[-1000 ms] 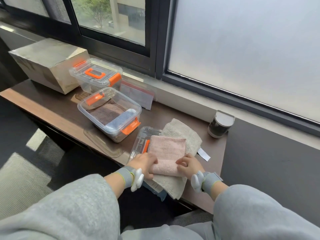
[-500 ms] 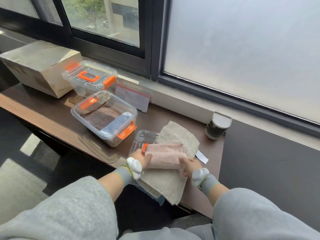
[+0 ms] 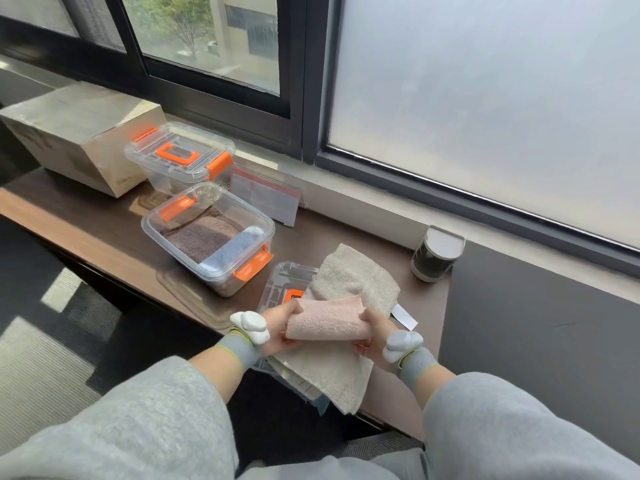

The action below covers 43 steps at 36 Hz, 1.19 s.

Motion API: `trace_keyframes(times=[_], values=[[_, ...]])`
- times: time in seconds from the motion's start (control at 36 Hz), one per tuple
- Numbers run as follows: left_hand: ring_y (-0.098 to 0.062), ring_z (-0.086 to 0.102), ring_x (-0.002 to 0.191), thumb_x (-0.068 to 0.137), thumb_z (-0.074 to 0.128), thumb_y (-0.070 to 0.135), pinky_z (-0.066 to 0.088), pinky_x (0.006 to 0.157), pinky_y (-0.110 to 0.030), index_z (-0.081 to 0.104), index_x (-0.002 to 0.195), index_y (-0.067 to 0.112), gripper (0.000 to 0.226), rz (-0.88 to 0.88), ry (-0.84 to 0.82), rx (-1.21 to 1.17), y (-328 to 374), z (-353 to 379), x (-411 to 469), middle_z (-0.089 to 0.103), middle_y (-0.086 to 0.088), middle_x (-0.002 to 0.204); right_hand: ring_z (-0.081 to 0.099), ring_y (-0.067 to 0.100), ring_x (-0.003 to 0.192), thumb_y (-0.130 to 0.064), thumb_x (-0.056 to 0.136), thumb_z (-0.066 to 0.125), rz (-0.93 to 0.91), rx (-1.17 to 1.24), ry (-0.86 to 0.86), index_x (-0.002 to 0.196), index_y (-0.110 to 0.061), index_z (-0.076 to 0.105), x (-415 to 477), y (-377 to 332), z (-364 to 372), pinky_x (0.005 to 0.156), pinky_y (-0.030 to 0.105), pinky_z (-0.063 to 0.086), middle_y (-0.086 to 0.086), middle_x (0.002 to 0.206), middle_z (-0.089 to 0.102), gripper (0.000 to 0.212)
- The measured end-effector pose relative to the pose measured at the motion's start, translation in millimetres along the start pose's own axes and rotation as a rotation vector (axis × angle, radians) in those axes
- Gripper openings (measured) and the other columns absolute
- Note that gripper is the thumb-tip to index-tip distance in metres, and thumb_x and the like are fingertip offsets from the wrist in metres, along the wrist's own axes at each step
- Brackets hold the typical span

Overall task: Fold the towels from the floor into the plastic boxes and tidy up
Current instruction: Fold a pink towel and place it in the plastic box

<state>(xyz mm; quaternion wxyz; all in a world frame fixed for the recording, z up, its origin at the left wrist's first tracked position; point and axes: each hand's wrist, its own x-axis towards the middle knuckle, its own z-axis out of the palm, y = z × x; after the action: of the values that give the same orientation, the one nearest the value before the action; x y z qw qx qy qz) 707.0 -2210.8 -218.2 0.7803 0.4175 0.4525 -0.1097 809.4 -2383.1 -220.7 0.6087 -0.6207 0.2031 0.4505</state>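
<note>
A folded pink towel (image 3: 327, 318) is held just above the counter, my left hand (image 3: 282, 327) gripping its left end and my right hand (image 3: 372, 332) its right end. Beneath it a beige towel (image 3: 349, 278) lies spread over a clear box lid with an orange handle (image 3: 282, 291). To the left stands an open clear plastic box (image 3: 207, 237) with orange latches; a brown towel and a rolled blue towel lie inside. Behind it stands a second clear box (image 3: 181, 155), shut with its orange-handled lid.
A cardboard box (image 3: 74, 133) stands at the far left of the brown counter (image 3: 104, 223). A small grey canister (image 3: 436, 252) stands at the right by the sill. A zip bag (image 3: 266, 194) leans against the sill. Dark floor lies below the counter's front edge.
Both hands folded the flat pink towel in half away from me, then lifted the thick bundle off the beige towel by its two ends.
</note>
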Motion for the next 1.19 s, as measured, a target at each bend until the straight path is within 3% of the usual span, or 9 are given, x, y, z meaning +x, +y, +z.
trace_keyframes(times=[0.08, 0.25, 0.42, 0.56, 0.67, 0.83, 1.0, 1.08, 1.19], values=[[-0.026, 0.058, 0.089, 0.087, 0.046, 0.013, 0.052, 0.078, -0.039, 0.050, 0.110, 0.011, 0.024, -0.026, -0.143, -0.050, 4.1, -0.5, -10.4, 0.059, -0.014, 0.100, 0.049, 0.021, 0.069, -0.013, 0.089, 0.045, 0.003, 0.058, -0.102, 0.111, -0.006, 0.045, -7.2, -2.0, -2.0, 0.062, 0.029, 0.043, 0.009, 0.082, 0.049, 0.023], [-0.032, 0.061, 0.093, 0.085, 0.039, 0.003, 0.059, 0.071, -0.040, 0.053, 0.112, 0.012, 0.032, 0.026, -0.253, -0.077, 12.3, -13.2, -29.6, 0.056, -0.019, 0.117, 0.037, 0.015, 0.055, -0.009, 0.084, 0.037, -0.051, 0.060, -0.240, 0.093, -0.010, 0.044, -12.8, -10.1, 6.4, 0.038, 0.018, 0.026, 0.005, 0.073, 0.042, 0.012], [-0.024, 0.050, 0.068, 0.083, 0.030, -0.006, 0.055, 0.049, -0.035, 0.045, 0.078, 0.016, 0.027, 0.173, -0.236, -0.144, 19.2, -30.5, -52.1, 0.046, -0.008, 0.085, 0.035, 0.011, 0.045, -0.004, 0.082, 0.027, -0.126, -0.010, -0.447, 0.095, -0.005, 0.060, -20.8, -22.7, 34.3, 0.035, 0.014, 0.022, 0.006, 0.071, 0.050, 0.036], [-0.018, 0.045, 0.064, 0.085, 0.033, -0.006, 0.051, 0.051, -0.029, 0.047, 0.080, 0.018, 0.028, 0.318, -0.134, -0.052, 29.8, -58.8, -74.4, 0.043, -0.004, 0.079, 0.036, 0.009, 0.040, -0.001, 0.083, 0.029, -0.127, 0.098, -0.459, 0.079, -0.020, 0.048, -20.1, -25.6, 80.1, 0.032, 0.010, 0.022, 0.005, 0.080, 0.053, 0.027], [-0.010, 0.053, 0.075, 0.090, 0.057, 0.019, 0.043, 0.060, -0.017, 0.058, 0.097, 0.022, 0.007, 0.544, 0.203, 0.544, 45.9, -93.0, -88.9, 0.057, 0.003, 0.088, 0.036, 0.011, 0.038, 0.002, 0.078, 0.029, -0.091, 0.125, -0.466, 0.070, -0.020, 0.048, -16.2, -26.8, 123.2, 0.032, 0.009, 0.023, 0.005, 0.075, 0.056, 0.030], [-0.003, 0.054, 0.099, 0.067, 0.078, 0.037, 0.039, 0.081, -0.013, 0.052, 0.117, 0.030, 0.056, 0.785, 0.304, 1.020, 62.5, -153.6, -103.4, 0.054, 0.018, 0.108, 0.033, 0.009, 0.030, -0.006, 0.070, 0.034, -0.040, -0.005, -0.452, 0.074, -0.005, 0.064, -20.1, -39.2, 202.1, 0.031, 0.007, 0.017, 0.005, 0.069, 0.056, 0.030], [-0.006, 0.058, 0.087, 0.082, 0.061, 0.030, 0.037, 0.063, -0.009, 0.055, 0.103, 0.034, 0.022, 0.789, 0.473, 0.825, 75.6, -202.8, -109.3, 0.060, 0.018, 0.091, 0.038, 0.014, 0.048, -0.037, 0.090, 0.051, -0.212, -0.164, -0.483, 0.082, -0.008, 0.055, -37.0, -40.4, 263.2, 0.040, 0.018, 0.029, 0.005, 0.059, 0.047, 0.030], [-0.013, 0.057, 0.094, 0.089, 0.053, 0.027, 0.040, 0.075, -0.022, 0.056, 0.114, 0.022, 0.026, 0.711, 0.525, 0.771, 84.8, -209.8, -107.6, 0.059, 0.008, 0.100, 0.036, 0.012, 0.059, -0.023, 0.094, 0.050, -0.406, -0.282, -0.568, 0.087, -0.011, 0.053, -39.4, -40.2, 274.0, 0.054, 0.023, 0.026, 0.006, 0.070, 0.042, 0.014], [-0.023, 0.061, 0.097, 0.094, 0.046, 0.021, 0.046, 0.080, -0.032, 0.060, 0.109, 0.008, 0.024, 0.654, 0.466, 0.785, 93.8, -222.1, -103.8, 0.066, -0.005, 0.103, 0.039, 0.008, 0.051, -0.007, 0.093, 0.053, -0.548, -0.473, -0.668, 0.097, -0.009, 0.045, -37.7, -46.9, 291.7, 0.045, 0.019, 0.029, 0.004, 0.069, 0.042, 0.008]])
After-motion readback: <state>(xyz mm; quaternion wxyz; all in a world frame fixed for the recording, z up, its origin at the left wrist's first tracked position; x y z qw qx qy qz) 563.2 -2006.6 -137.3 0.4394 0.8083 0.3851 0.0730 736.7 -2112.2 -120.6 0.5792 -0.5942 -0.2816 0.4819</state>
